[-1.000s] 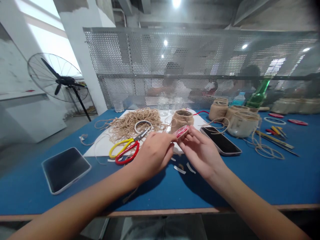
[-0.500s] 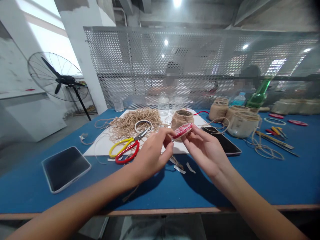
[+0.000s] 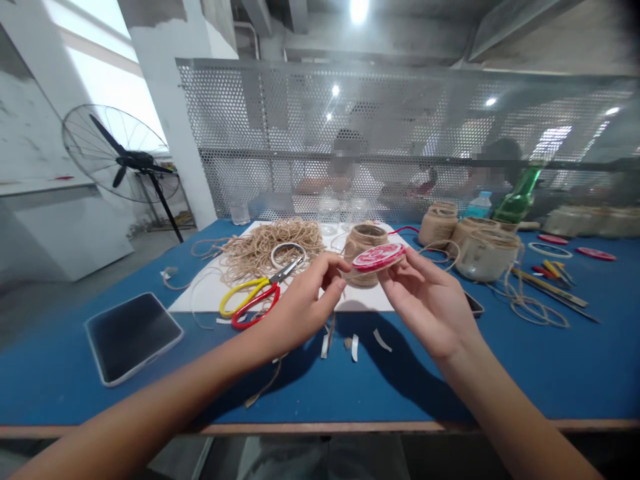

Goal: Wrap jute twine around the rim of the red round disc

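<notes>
**Q:** Which item is held, and how?

**A:** One round lid (image 3: 379, 256), flat and thin-rimmed, red with white markings on its face. It is clamped at its right rim by the fingertips of the right hand (image 3: 430, 303), with the face tilted a little toward the camera. The left hand (image 3: 300, 307) is closed, thumb and forefinger pressed together at the lid's left rim. What is pinched there is too small to be told.

**Q:** Where is it located?

**A:** It is held in the air above the middle of the table (image 3: 550, 360), just in front of a twine-wrapped jar (image 3: 363, 235). It is above the near edge of a white sheet (image 3: 200, 301).

**Q:** How is the step in hand best carried out?

**A:** This is given as a judgement. The lid is best kept steady by the right hand, gripped by the rim alone so that the face and the left edge are left clear. The left pinch is best kept small and close to the rim. It is better for the lid to be turned in short steps than for the pinch to be stretched. Room should be left to the jar behind, so that it is not knocked.

**Q:** What else is to be listed?

**A:**
- Scissors (image 3: 253, 297) with yellow and red handles lie on the sheet.
- A loose heap of twine (image 3: 270, 241) lies toward the sheet's far edge.
- White strips (image 3: 354, 347) lie on the blue surface below the hands.
- A dark tablet (image 3: 133, 335) lies toward the near left corner.
- More wrapped jars (image 3: 487, 253) stand toward the far right.
</notes>
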`<state>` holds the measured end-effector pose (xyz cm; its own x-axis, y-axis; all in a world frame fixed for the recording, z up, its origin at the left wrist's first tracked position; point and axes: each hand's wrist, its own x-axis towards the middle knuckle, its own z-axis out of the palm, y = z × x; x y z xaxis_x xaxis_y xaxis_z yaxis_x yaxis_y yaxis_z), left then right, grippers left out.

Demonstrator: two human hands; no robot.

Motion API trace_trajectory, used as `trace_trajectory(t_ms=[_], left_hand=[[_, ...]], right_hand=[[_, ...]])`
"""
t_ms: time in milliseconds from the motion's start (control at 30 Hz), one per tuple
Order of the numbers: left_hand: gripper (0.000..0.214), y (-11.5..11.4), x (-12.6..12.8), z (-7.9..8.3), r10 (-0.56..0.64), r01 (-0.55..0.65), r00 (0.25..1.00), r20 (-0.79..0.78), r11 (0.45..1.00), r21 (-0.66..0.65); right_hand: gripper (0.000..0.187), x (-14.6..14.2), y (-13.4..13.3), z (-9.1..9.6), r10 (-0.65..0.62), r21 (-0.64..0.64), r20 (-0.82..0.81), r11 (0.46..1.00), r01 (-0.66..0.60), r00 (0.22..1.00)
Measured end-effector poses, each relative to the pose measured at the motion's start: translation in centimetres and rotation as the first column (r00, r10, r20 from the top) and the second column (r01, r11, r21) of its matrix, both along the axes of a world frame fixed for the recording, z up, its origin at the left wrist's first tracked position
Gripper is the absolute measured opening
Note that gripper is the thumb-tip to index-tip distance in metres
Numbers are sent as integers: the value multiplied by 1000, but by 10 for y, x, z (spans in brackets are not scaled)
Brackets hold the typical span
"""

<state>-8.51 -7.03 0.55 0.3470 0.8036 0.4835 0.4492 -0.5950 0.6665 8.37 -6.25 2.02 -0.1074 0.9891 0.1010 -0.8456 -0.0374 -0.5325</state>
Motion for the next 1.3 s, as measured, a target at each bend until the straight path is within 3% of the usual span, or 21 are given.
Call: trace_trajectory(t_ms=[200, 333, 400, 467, 533, 567, 700, 900, 967, 1133, 1300], left_hand=[[15, 2, -3, 5, 6, -1, 995, -97, 999, 43], [20, 6, -4, 7, -95, 98, 995, 31, 990, -101], [21, 8, -4, 7, -196, 242, 960, 201, 942, -233], [21, 9, -4, 6, -265, 390, 893, 365, 859, -332], [21, 10, -5, 5, -282, 456, 858, 429, 803, -384], [22, 11, -6, 5, -279, 447, 868, 411, 800, -401], [24, 13, -11, 8, -253, 295, 955, 154, 855, -426], [30, 16, -16, 11, -274, 223, 944, -183, 940, -257], [34, 17, -16, 9, -278, 227, 947, -160, 934, -276], [43, 25, -8, 6, -242, 259, 966, 93, 878, -402], [30, 27, 3, 13, -308, 298, 951, 4, 916, -267]], right_hand=[[12, 3, -1, 1, 24, -7, -37, 1000, -24, 999], [10, 4, -3, 2, 19, 4, -43, 1000, -19, 999], [9, 5, -3, 3, 15, 7, -48, 1000, -14, 999], [10, 6, -4, 5, 7, 15, -44, 1000, -6, 999], [10, 8, -5, 6, -9, 31, -33, 999, 11, 999], [10, 10, -6, 6, -20, 39, -22, 999, 21, 1000], [10, 17, -7, 7, -53, 51, 33, 997, 51, 998], [15, 21, -10, 7, -77, 10, -30, 997, 78, 997], [15, 21, -11, 6, -87, 1, -38, 996, 87, 995], [13, 22, -12, 4, -85, 44, 8, 995, 85, 996], [11, 20, -13, 4, -61, 68, 45, 996, 58, 997]])
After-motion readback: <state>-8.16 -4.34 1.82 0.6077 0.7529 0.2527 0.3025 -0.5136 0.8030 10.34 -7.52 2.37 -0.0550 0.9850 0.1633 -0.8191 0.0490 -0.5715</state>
